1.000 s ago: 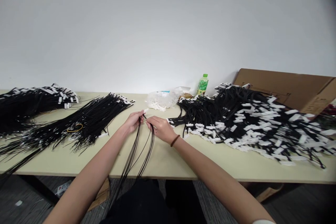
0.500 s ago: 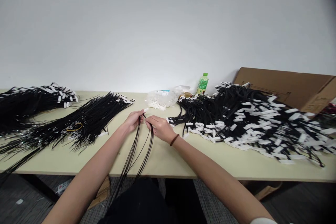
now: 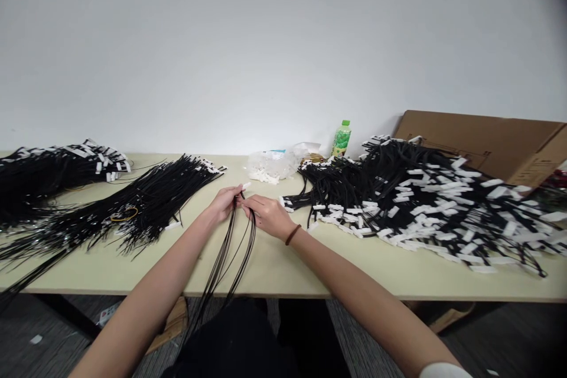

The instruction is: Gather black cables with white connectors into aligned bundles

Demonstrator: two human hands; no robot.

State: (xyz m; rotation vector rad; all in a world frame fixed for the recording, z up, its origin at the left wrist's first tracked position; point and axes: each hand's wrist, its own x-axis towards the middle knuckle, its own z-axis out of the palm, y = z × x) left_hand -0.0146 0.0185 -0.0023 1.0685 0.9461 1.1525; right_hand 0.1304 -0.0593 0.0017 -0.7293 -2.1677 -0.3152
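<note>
Thin black cables (image 3: 225, 248) hang in two strands from my hands and run over the table's front edge toward my lap. My left hand (image 3: 225, 202) is closed on the upper ends of one strand, and a small white connector (image 3: 245, 187) sticks up by its fingertips. Right beside it, my right hand (image 3: 267, 214) pinches the other strand, its fingertips almost touching the left ones. The exact point where the fingers meet is too small to make out. A brown band circles my right wrist.
Black cables with white ends are heaped at right (image 3: 425, 201); more bundles lie at left (image 3: 155, 207) and far left (image 3: 39, 183). A clear plastic bag (image 3: 272, 165) with white pieces, a green-capped bottle (image 3: 341, 139) and a cardboard box (image 3: 478, 139) stand along the wall.
My right hand has shifted slightly left, closer to my left hand, and its cable strand moved along with it. Both hands keep their hold.
</note>
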